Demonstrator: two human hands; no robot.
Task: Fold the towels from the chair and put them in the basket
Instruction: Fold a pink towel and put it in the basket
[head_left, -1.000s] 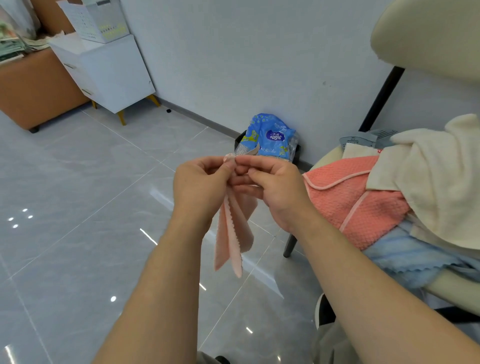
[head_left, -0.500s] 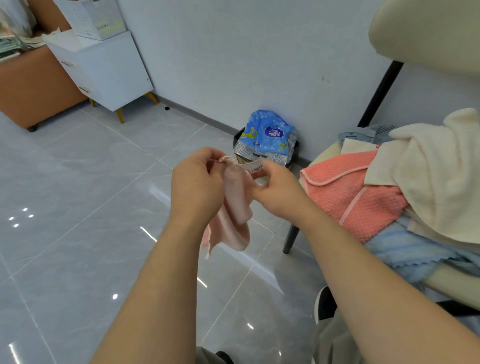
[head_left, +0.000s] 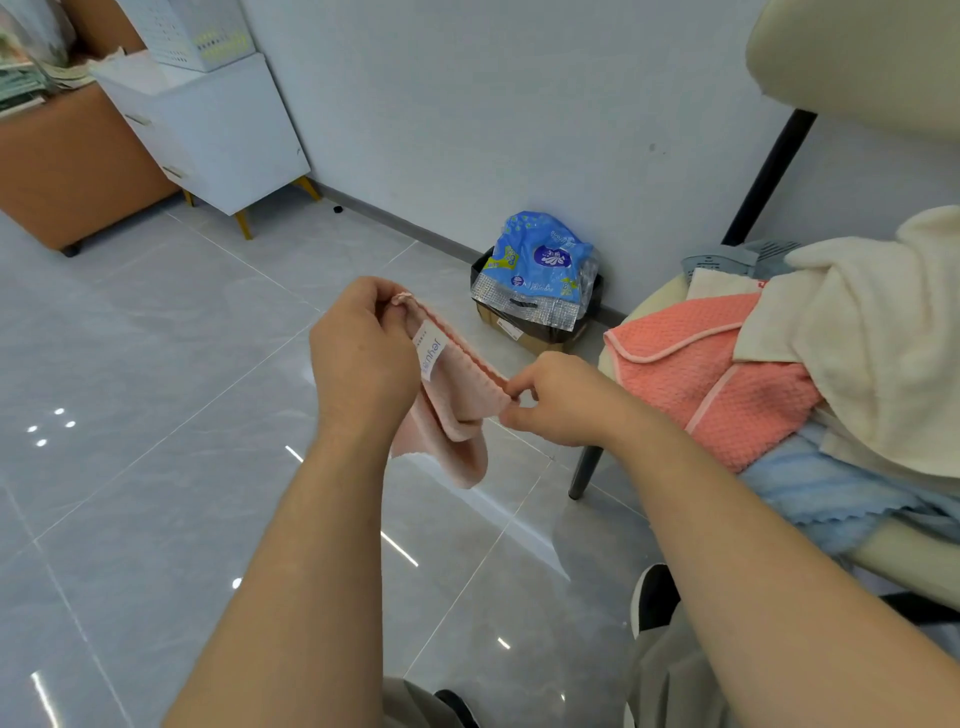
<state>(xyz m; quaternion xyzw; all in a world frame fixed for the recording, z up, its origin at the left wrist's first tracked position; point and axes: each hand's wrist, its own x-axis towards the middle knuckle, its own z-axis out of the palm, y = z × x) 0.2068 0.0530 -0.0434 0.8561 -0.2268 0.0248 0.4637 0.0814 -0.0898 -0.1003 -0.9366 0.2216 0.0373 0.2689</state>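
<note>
Left hand (head_left: 361, 353), raised with curled fingers, pinches one towel (head_left: 457, 410) corner. Right hand (head_left: 558, 400), lower, pinches the other; cloth sags below both.

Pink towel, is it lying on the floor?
No, the left hand and right hand hold the pink towel up, clear of the floor.

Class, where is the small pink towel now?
Centre of the head view: the small pink towel hangs above the floor, pinched between the left hand and the right hand, left of the chair.
</note>
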